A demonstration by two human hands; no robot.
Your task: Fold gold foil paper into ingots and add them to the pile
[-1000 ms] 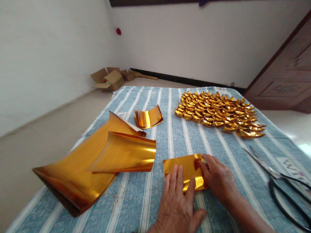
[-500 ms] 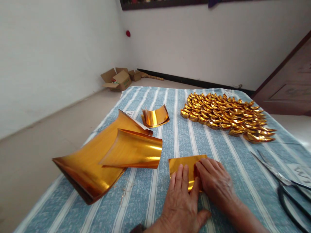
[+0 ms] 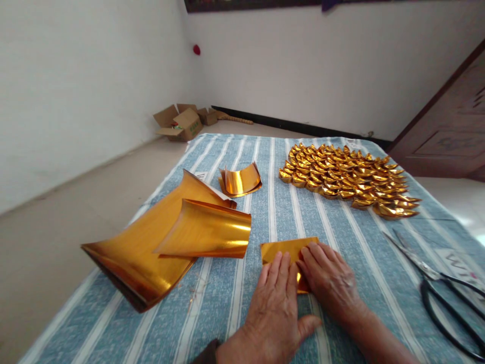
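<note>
A small sheet of gold foil paper (image 3: 282,246) lies flat on the striped cloth in front of me. My left hand (image 3: 273,308) rests flat on its near left part, fingers stretched out and thumb spread to the side. At the right edge, my right hand (image 3: 329,275) has its fingers bent and held together on the paper, gripping that edge; its fingertips are partly hidden. Larger gold foil sheets (image 3: 151,242) lie stacked to the left, with a curled gold sheet (image 3: 212,230) on top. Beyond them stands a small curved stack of gold paper (image 3: 242,181).
Several rows of folded gold paper ingots (image 3: 341,172) cover the far right of the table. Black-handled scissors (image 3: 430,273) lie open at the right. The blue and white striped tablecloth (image 3: 215,303) covers the table. An open cardboard box (image 3: 185,124) sits on the floor by the wall.
My left hand has slid slightly, with its fingers now closer together and nearer the right hand. The right hand stays at the paper's right edge. The whole view has shifted a little.
</note>
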